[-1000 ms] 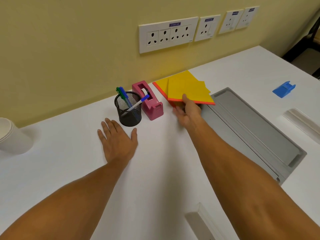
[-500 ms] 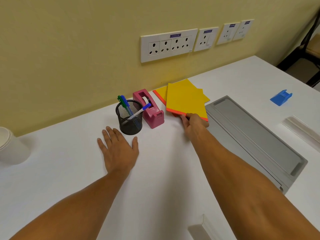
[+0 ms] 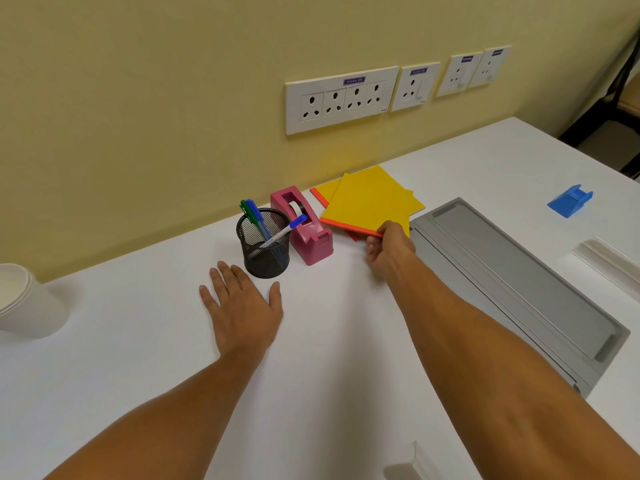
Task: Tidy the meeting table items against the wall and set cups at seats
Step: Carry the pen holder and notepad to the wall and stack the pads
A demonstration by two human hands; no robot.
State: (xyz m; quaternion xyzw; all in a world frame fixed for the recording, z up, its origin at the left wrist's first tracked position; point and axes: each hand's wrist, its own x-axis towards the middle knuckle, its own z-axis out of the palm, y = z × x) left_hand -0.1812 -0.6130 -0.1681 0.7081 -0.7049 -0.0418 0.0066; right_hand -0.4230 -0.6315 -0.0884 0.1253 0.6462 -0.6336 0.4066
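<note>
A stack of yellow notebooks with orange edges (image 3: 369, 202) lies fanned against the wall. My right hand (image 3: 389, 249) grips the near right corner of the top notebook, which is turned askew over the ones beneath. My left hand (image 3: 242, 306) rests flat on the white table (image 3: 329, 358), fingers spread, just in front of a black mesh pen cup (image 3: 265, 245) with several pens. A pink tape dispenser (image 3: 304, 226) stands between the pen cup and the notebooks. A white paper cup (image 3: 24, 303) sits at the far left edge.
A long grey tray (image 3: 512, 289) lies diagonally to the right of my right hand. A small blue plastic piece (image 3: 569, 201) sits at the far right. Clear plastic stands are at the right edge (image 3: 609, 263) and the near edge (image 3: 412, 462). Wall sockets (image 3: 341, 98) hang above the table.
My right hand has shifted from the top notebook's left edge to its near right corner and turned the notebook. My left hand has stayed flat.
</note>
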